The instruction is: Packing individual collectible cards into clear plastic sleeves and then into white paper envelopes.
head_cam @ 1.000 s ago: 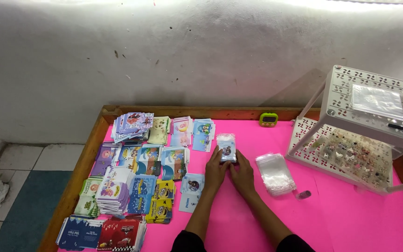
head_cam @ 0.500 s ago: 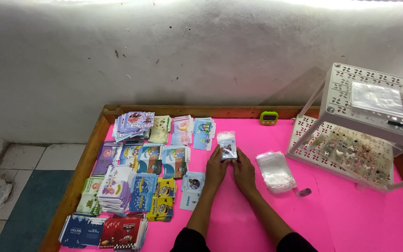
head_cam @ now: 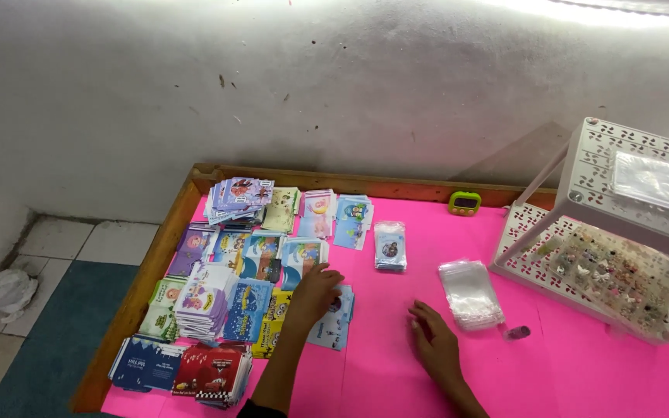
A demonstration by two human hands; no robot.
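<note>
My left hand (head_cam: 315, 292) rests on a light blue card pile (head_cam: 333, 319) at the right edge of several rows of coloured card stacks (head_cam: 226, 271). Its fingers lie curled on the top card; I cannot tell if they grip it. My right hand (head_cam: 433, 345) lies flat and empty on the pink table (head_cam: 396, 371), fingers apart. A small clear-bagged card packet (head_cam: 390, 246) lies alone on the table beyond both hands. A stack of clear plastic bags (head_cam: 470, 292) sits just right of my right hand.
A white perforated plastic rack (head_cam: 621, 232) holding small trinkets stands at the right. A small green timer (head_cam: 464, 203) sits near the wooden back rim (head_cam: 365, 183). A tiny dark object (head_cam: 517, 333) lies by the bags. A white bag (head_cam: 8, 289) lies on the floor at left.
Both hands held the bagged packet together before. It now lies on the table; my left hand has moved to the light blue card pile and my right hand has dropped flat.
</note>
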